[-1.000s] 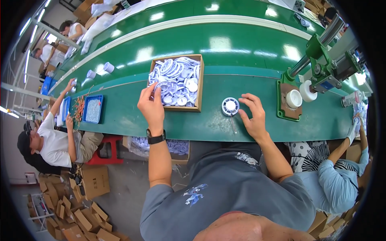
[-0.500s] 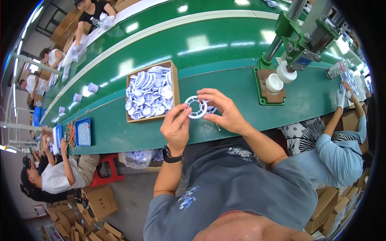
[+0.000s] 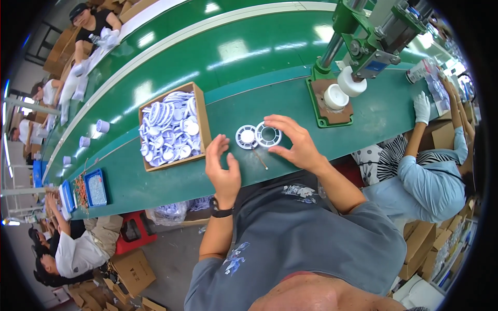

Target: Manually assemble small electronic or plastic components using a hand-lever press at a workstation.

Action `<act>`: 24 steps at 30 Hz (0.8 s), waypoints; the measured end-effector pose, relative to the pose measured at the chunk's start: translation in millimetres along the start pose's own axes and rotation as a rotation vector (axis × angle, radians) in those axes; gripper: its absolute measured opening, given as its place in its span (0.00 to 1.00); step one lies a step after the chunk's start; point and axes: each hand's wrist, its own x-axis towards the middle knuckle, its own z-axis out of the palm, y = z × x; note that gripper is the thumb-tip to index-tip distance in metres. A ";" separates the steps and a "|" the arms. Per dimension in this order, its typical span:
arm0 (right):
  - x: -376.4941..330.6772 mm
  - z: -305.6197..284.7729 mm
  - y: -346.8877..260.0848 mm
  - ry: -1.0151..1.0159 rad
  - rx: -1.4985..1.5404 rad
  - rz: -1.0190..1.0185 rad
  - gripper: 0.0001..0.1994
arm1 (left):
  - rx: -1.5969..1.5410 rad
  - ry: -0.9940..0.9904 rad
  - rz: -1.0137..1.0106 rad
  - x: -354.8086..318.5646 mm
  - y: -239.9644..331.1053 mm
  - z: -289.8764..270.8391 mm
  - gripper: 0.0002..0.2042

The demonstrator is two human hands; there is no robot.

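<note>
Head view: a spoked disc (image 3: 246, 137) lies on the green surface (image 3: 244, 106) between both hands, nearer the left hand (image 3: 224, 173), which is half open, empty; a thin stick (image 3: 261, 160) slants from it toward the wearer. The right hand (image 3: 298, 145) holds a white ring (image 3: 279, 137), overlapping the disc's right edge.

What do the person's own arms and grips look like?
The left grip, a bare, ungloved hand, has a black band around its wrist. The right grip is likewise ungloved, its wrist unadorned. Short slate-grey fabric sleeves leave both forearms bare.
</note>
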 end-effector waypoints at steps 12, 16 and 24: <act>-31.8 9.3 11.0 -0.042 -0.655 0.147 0.36 | 0.146 -0.323 -0.077 14.5 2.7 21.8 0.41; -22.0 -1.3 18.0 0.031 -0.306 0.228 0.36 | -0.041 -0.376 -0.245 12.1 1.2 29.2 0.44; 8.6 17.4 -12.8 -0.083 -0.240 -0.016 0.38 | 0.063 -0.393 -0.101 3.7 -10.1 36.7 0.46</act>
